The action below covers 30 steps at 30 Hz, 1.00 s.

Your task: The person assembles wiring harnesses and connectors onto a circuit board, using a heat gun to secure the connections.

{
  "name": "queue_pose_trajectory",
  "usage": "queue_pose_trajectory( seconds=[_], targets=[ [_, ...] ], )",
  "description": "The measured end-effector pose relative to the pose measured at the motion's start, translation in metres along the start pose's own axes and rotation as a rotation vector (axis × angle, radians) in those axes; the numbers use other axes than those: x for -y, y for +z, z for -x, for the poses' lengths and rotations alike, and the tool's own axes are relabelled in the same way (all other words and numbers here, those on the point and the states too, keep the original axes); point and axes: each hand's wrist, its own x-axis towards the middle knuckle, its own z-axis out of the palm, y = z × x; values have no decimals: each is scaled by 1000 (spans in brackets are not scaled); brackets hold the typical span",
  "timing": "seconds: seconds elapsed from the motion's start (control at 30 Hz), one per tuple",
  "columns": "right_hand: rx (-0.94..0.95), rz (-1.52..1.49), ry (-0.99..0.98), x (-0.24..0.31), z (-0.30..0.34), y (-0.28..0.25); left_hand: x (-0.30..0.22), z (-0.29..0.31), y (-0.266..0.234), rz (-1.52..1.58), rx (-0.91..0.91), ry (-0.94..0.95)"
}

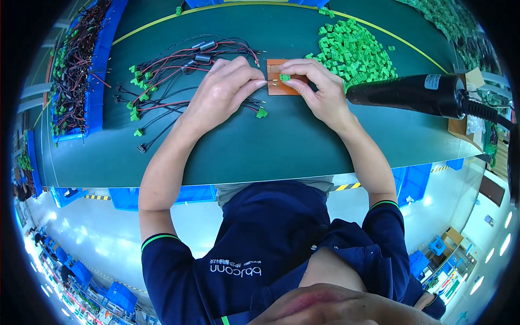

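My left hand (pixel 230 86) is closed in a pinch on a thin cable's end, and bare metal tips (pixel 274 82) stick out past its fingertips. My right hand (pixel 323 92) grips a small green terminal connector (pixel 285 78) between thumb and forefinger. Wire tips and connector are close together above an orange-brown block (pixel 277 90) on the green table; whether they touch I cannot tell. Left of my left hand lie black and red cables (pixel 168 65), several with green connectors and some with dark cylinders (pixel 202 58). My left palm is hidden.
Beyond my right hand spreads a heap of green connectors (pixel 355 51). A black electric screwdriver (pixel 406 96) with a coiled cord reaches in from the right. At the left stands a blue bin (pixel 97 92) full of cables. The table's front edge (pixel 271 181) runs before my body.
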Motion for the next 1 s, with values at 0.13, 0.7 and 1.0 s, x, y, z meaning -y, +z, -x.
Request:
queue_pose_trajectory(
  seconds=[0.13, 0.7, 1.0],
  targets=[
    [19, 0, 40, -1, 4, 3, -3, -1, -1, 12, 12, -41],
    [5, 75, 4, 14, -2, 4, -2, 1, 1, 8, 35, -39],
    [122, 216, -53, 12, -1, 7, -5, -1, 6, -140, 42, -24]
  ],
)
